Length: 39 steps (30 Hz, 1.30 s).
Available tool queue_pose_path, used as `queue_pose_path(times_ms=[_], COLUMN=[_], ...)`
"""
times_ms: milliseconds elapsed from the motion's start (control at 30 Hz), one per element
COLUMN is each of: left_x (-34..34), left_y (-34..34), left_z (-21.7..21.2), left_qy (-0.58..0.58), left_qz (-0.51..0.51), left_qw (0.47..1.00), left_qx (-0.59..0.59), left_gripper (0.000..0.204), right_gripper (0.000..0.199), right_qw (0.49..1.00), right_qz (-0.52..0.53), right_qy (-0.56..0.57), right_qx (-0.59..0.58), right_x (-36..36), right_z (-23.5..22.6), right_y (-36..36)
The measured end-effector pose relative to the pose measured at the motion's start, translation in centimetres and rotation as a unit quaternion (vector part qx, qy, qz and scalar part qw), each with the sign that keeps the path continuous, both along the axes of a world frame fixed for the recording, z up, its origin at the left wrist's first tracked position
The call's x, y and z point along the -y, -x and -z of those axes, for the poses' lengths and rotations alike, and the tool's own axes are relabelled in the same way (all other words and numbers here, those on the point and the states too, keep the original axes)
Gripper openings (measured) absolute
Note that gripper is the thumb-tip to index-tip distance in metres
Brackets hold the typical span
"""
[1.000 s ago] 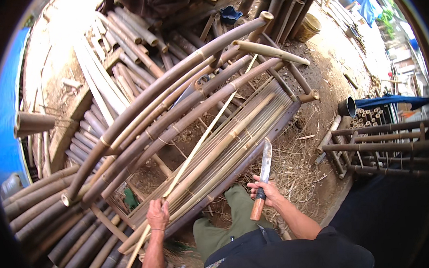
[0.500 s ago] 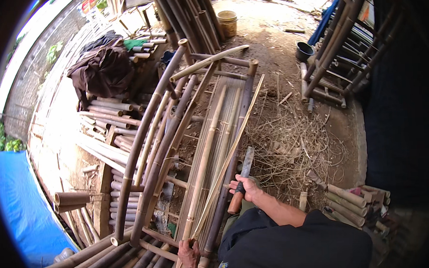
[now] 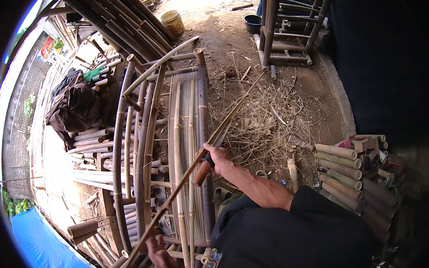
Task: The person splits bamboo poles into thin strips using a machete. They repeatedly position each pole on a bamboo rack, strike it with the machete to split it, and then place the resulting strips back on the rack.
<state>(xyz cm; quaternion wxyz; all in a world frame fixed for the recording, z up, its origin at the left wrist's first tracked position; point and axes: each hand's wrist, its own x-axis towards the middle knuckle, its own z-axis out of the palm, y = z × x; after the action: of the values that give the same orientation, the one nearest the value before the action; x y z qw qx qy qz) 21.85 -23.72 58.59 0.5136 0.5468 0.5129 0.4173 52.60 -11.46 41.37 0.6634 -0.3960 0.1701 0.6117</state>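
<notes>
A long, thin bamboo strip (image 3: 178, 190) slants across the view from the lower left to the upper right. My left hand (image 3: 162, 257), slightly blurred, is closed on its lower part. Higher up, my right hand (image 3: 218, 159) grips a large knife (image 3: 203, 173) by its reddish-brown wooden handle. The knife's blade lies against the strip, which runs past my right thumb and fingers. Beneath both hands stretches a bamboo bench (image 3: 202, 103) with a slatted seat and dark rails. Two pale bamboo lengths (image 3: 180, 184) rest along that seat.
Bamboo shavings (image 3: 272, 126) litter the ground to the right. Cut bamboo pieces (image 3: 340, 164) are stacked at the lower right, and poles (image 3: 93, 140) lie at the left. Farther off stand a yellowish bucket (image 3: 172, 23), a black basin (image 3: 252, 23) and another bamboo frame (image 3: 287, 47).
My right hand has raised the knife and brought it against the strip. The strip has shifted toward the lower left with my left hand, and the view has turned right.
</notes>
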Motion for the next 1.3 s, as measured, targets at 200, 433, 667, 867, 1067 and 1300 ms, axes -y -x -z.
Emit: queue_pose_path(times_ms=[200, 433, 667, 867, 1067, 1300], left_x=[-5.8, -8.4, -9.7, -12.2, -12.7, -10.5], left_y=[-8.9, -21.4, -29.0, -29.2, -29.9, -30.8], left_z=[-4.0, -13.0, -9.9, -8.8, -8.0, -7.3], left_qy=[-0.286, -0.433, -0.466, -0.454, -0.518, -0.526], left_qz=[-0.156, 0.048, -0.023, 0.051, 0.093, 0.019], left_qw=[0.924, 0.83, 0.834, 0.85, 0.804, 0.803], left_qx=[0.201, 0.348, 0.294, 0.261, 0.277, 0.281], left_gripper=[0.074, 0.028, 0.033, 0.037, 0.051, 0.051], right_gripper=[0.022, 0.035, 0.033, 0.016, 0.025, 0.021], right_qw=[0.995, 0.989, 0.99, 0.962, 0.651, 0.571], right_qz=[-0.026, 0.016, 0.051, -0.066, -0.193, -0.199], right_qy=[-0.086, -0.06, -0.017, 0.073, 0.094, -0.029], right_qx=[-0.05, -0.135, -0.128, 0.255, 0.728, 0.796], right_x=[3.7, 7.7, 20.6, 26.4, 21.9, 15.9], right_z=[-3.8, -5.5, -1.2, -5.9, -13.5, -21.6], right_y=[-3.5, -8.0, -14.4, -15.0, -9.0, -4.3])
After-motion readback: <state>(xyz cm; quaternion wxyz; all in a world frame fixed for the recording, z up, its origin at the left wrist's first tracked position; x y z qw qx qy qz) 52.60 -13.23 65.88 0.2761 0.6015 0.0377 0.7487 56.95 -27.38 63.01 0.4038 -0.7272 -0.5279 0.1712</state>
